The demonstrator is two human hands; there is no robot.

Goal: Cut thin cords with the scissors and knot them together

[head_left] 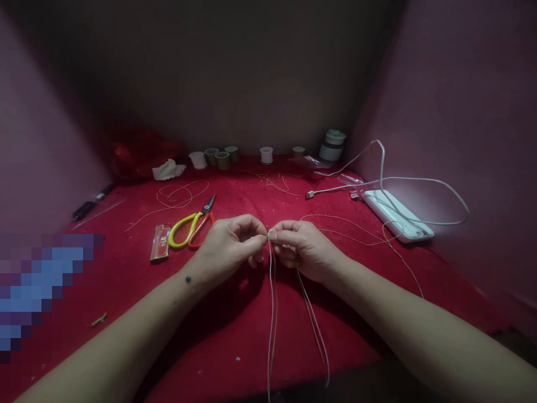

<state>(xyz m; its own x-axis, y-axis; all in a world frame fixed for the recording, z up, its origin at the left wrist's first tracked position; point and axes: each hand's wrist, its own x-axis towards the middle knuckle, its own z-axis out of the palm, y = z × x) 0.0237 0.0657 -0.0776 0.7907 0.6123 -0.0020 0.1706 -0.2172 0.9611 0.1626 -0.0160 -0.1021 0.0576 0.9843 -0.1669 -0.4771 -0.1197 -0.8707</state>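
My left hand (237,243) and my right hand (304,246) meet at the middle of the view, fingertips touching. Both pinch thin cords (271,313) at one small point between them. White and tan strands hang from there over the near edge of the red cloth. More strands (312,324) come out below my right hand and hang down in a loop. Further cord lies behind my right hand, trailing right. Scissors (184,229) with yellow and red handles lie just left of my left hand, partly behind it. The exact spot gripped is too small to make out.
A lighter-like flat item (160,243) lies beside the scissors. Several spools (222,160), crumpled tissue (168,169) and a lidded jar (332,145) stand along the back of the red cloth (243,196). A white device (396,215) and cable (419,179) are at right, loose cord (180,204) at left.
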